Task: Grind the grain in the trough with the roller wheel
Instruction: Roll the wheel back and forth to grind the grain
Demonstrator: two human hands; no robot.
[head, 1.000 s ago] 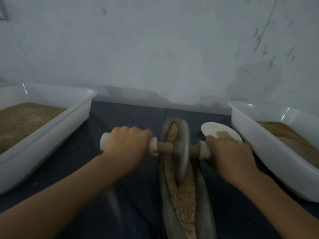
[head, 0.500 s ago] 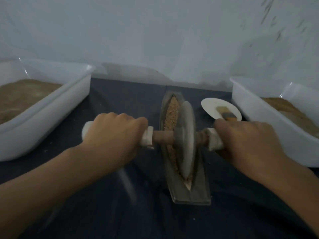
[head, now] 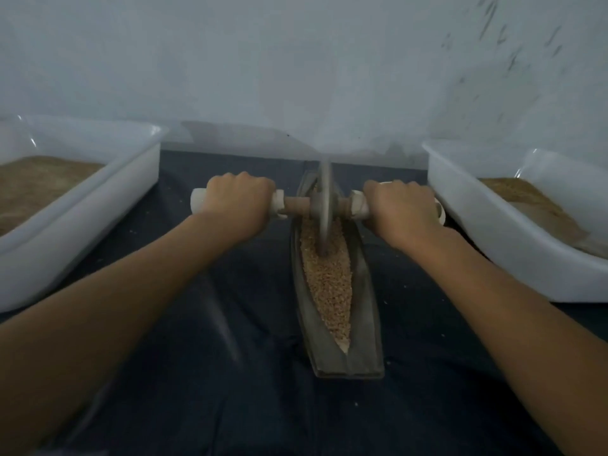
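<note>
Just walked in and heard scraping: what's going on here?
A person is grinding. The left hand and right hand each grip a white handle of the grey metal roller wheel, which stands at the far end of the narrow boat-shaped metal trough. Pale tan grain fills the trough's nearer part.

I take this for a plain grain-milling workroom: a bare, scuffed white wall (head: 296, 60), a counter (head: 230, 406) under dark cloth, two white plastic tubs (head: 98, 199) (head: 493, 232) of brown meal, and a metal grinding trough (head: 365, 311) between them.
</note>
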